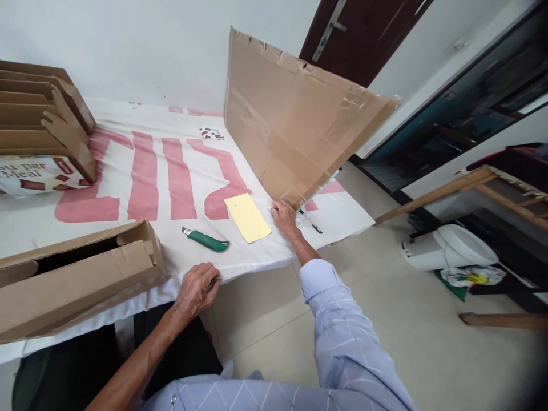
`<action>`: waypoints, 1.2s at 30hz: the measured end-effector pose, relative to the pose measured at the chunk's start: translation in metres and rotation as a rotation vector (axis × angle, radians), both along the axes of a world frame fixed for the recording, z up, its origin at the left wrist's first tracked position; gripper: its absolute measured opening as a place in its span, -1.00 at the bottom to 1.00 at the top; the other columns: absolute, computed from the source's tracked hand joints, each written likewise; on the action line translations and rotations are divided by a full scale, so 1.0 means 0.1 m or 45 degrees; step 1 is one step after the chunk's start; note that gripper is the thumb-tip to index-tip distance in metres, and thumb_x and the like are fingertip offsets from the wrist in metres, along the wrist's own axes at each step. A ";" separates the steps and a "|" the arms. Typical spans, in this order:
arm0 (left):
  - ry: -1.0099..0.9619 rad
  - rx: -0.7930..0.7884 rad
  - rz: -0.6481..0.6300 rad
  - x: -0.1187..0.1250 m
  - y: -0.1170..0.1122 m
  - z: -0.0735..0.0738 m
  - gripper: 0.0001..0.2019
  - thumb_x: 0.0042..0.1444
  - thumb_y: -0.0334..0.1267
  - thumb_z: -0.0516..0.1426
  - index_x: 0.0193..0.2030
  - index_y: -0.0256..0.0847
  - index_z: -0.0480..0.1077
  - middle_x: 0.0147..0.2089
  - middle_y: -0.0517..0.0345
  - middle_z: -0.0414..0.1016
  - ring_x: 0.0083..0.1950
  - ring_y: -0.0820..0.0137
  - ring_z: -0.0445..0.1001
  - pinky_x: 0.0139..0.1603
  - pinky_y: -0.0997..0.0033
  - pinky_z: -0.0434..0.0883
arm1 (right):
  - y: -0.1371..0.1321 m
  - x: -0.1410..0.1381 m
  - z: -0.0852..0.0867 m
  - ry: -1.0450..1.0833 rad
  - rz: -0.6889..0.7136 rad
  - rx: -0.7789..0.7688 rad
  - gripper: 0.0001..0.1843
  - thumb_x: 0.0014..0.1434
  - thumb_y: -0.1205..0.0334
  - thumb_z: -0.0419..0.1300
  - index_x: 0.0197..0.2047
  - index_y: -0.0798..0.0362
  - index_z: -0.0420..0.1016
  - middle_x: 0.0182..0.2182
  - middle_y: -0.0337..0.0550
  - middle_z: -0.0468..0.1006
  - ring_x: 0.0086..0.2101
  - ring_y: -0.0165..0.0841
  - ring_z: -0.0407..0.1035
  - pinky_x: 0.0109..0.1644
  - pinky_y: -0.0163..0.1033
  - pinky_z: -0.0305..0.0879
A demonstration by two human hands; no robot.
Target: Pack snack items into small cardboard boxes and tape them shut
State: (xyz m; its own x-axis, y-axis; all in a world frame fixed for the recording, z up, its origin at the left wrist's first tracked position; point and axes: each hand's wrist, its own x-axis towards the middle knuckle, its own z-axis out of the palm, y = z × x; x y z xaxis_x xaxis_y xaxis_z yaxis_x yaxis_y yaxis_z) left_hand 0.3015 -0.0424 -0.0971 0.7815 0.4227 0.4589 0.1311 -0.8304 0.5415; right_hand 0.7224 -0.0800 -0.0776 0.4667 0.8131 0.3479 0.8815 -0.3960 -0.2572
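My right hand (283,217) reaches across the table and grips the lower corner of a large flattened cardboard sheet (291,125), which stands tilted up off the table. My left hand (196,288) rests at the table's near edge with its fingers curled; a thin object seems to be in them, but I cannot make it out. Between the hands lie a green utility knife (206,240) and a yellow paper slip (247,217). A dark pen (311,222) lies just right of my right hand.
The table is covered by a white cloth with big pink letters (145,171). A long open cardboard box (72,274) lies at the near left, and cut cardboard pieces (43,114) are stacked at the far left. A white appliance (445,248) sits on the tiled floor at right.
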 end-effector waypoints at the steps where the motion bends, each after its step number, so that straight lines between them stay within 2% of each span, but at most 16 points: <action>1: 0.001 -0.005 -0.002 0.00 0.00 0.00 -0.83 0.36 -0.43 0.13 -0.26 -0.12 0.41 -0.31 0.13 0.53 -0.27 0.30 0.49 -0.17 0.29 0.36 | 0.02 0.00 0.01 -0.007 -0.005 -0.022 -0.78 0.35 0.38 0.18 -0.06 0.07 0.67 -0.04 0.10 0.66 0.03 -0.09 0.44 0.20 -0.08 0.36; 5: 0.009 0.009 -0.007 0.00 0.00 -0.03 -0.83 0.35 -0.44 0.14 -0.27 -0.12 0.43 -0.31 0.13 0.52 -0.27 0.30 0.47 -0.17 0.28 0.35 | 0.08 -0.01 0.03 -0.033 -0.022 -0.139 -0.75 0.41 0.33 0.19 0.04 0.08 0.67 0.16 0.17 0.63 0.17 -0.05 0.41 0.34 -0.03 0.32; 8: 0.011 0.025 -0.004 0.01 0.00 -0.05 -0.82 0.35 -0.45 0.14 -0.27 -0.12 0.42 -0.31 0.13 0.51 -0.26 0.29 0.46 -0.16 0.27 0.34 | 0.11 -0.03 0.06 -0.034 -0.039 -0.226 -0.71 0.45 0.33 0.14 0.10 0.09 0.65 0.11 0.15 0.68 0.11 -0.07 0.45 0.30 -0.05 0.35; 13: 0.042 -0.013 0.013 0.06 0.01 -0.07 -0.84 0.31 -0.46 0.14 -0.27 -0.13 0.41 -0.29 0.10 0.53 -0.24 0.27 0.48 -0.14 0.26 0.34 | 0.09 -0.13 0.16 -0.057 -0.018 -0.277 -0.63 0.49 0.32 0.08 0.21 0.13 0.63 0.16 0.19 0.68 0.12 -0.07 0.48 0.28 -0.04 0.37; 16: 0.089 -0.035 0.014 0.11 0.00 -0.07 -0.87 0.26 -0.44 0.17 -0.28 -0.14 0.42 -0.28 0.08 0.54 -0.21 0.26 0.50 -0.12 0.26 0.35 | -0.02 -0.16 0.13 -0.072 0.018 -0.266 -0.58 0.50 0.30 0.01 0.16 0.20 0.65 0.10 0.31 0.68 0.09 -0.02 0.50 0.28 0.04 0.39; 20: 0.219 -0.049 0.020 0.17 0.05 -0.04 -0.91 0.23 -0.43 0.19 -0.25 -0.16 0.47 -0.24 0.04 0.58 -0.17 0.25 0.53 -0.07 0.26 0.39 | -0.08 -0.05 -0.01 -0.194 0.000 -0.177 -0.60 0.48 0.16 0.06 0.10 0.11 0.69 0.16 0.30 0.64 0.12 0.03 0.49 0.29 0.08 0.41; 22: 0.288 -0.062 0.018 0.18 0.08 -0.01 -0.90 0.23 -0.43 0.18 -0.20 -0.18 0.50 -0.19 0.01 0.60 -0.14 0.24 0.55 -0.04 0.25 0.41 | -0.06 -0.02 -0.03 -0.237 0.010 -0.207 -0.61 0.47 0.16 0.05 0.04 0.06 0.70 0.15 0.31 0.62 0.11 0.05 0.49 0.25 0.09 0.42; 24: 0.351 -0.080 0.011 0.19 0.11 0.03 -0.88 0.24 -0.43 0.18 -0.15 -0.19 0.52 -0.14 -0.02 0.63 -0.10 0.22 0.57 0.00 0.23 0.43 | -0.03 -0.04 0.03 -0.276 0.005 -0.292 -0.61 0.48 0.18 0.02 -0.02 0.04 0.70 0.09 0.32 0.64 0.08 0.06 0.50 0.20 0.09 0.42; 28: 0.385 -0.096 0.001 0.21 0.11 0.17 -0.89 0.24 -0.41 0.23 -0.12 -0.22 0.56 -0.10 -0.05 0.67 -0.07 0.18 0.62 0.02 0.20 0.47 | -0.01 -0.23 0.24 -0.319 0.000 -0.413 -0.58 0.48 0.20 -0.02 0.00 0.09 0.69 0.01 0.38 0.68 0.03 0.13 0.53 0.07 0.13 0.44; 31: 0.350 -0.073 -0.058 0.07 0.05 0.36 -0.88 0.25 -0.37 0.28 -0.08 -0.19 0.56 -0.07 -0.02 0.68 -0.04 0.18 0.64 -0.01 0.23 0.50 | -0.03 -0.34 0.35 -0.300 -0.041 -0.466 -0.48 0.46 0.21 -0.05 0.21 0.25 0.62 -0.01 0.49 0.69 0.01 0.23 0.57 0.02 0.21 0.48; 34: 0.154 0.045 -0.076 -0.35 -0.01 0.66 -0.91 0.35 -0.34 0.24 -0.04 -0.16 0.55 -0.01 -0.02 0.67 -0.02 0.21 0.65 0.01 0.25 0.53 | -0.08 -0.36 0.41 -0.286 -0.103 -0.404 -0.38 0.43 0.22 -0.04 0.38 0.38 0.49 0.00 0.58 0.69 0.01 0.31 0.60 0.04 0.30 0.50; 36: -0.120 0.146 0.093 -0.81 0.03 0.87 -0.87 0.40 -0.33 0.20 0.03 -0.16 0.54 0.06 -0.05 0.66 0.05 0.22 0.64 0.08 0.25 0.55 | -0.07 -0.37 0.45 -0.296 -0.095 -0.284 -0.36 0.42 0.20 -0.03 0.39 0.38 0.48 0.06 0.62 0.66 0.07 0.34 0.58 0.07 0.35 0.51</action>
State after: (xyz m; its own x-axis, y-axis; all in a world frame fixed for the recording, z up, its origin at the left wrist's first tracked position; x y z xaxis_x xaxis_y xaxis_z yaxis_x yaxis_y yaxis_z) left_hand 0.2202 -0.0399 -0.0101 0.7017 0.4173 0.5774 0.1461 -0.8775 0.4567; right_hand 0.6852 -0.0867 -0.0325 0.4570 0.8477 0.2693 0.8728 -0.4857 0.0480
